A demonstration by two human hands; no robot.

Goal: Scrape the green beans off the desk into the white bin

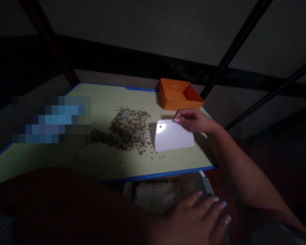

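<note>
My right hand pinches the top edge of a white plastic dough scraper, which stands tilted on the table with a small hole near its upper left corner. Left of the scraper lies a heap of small greenish-brown beans or seeds, with whitish bits among them. A thin tail of the heap runs leftward, and a few loose pieces lie near the scraper's lower edge. In the lower foreground is my left hand, below the table edge, its fingers stretched out and holding nothing.
Behind the scraper an open orange box stands at the table's far right corner. The pale table has a blue rim. Beneath its near edge, a light surface carries scattered dark bits. A pixelated patch covers the left side. Panelled walls stand behind.
</note>
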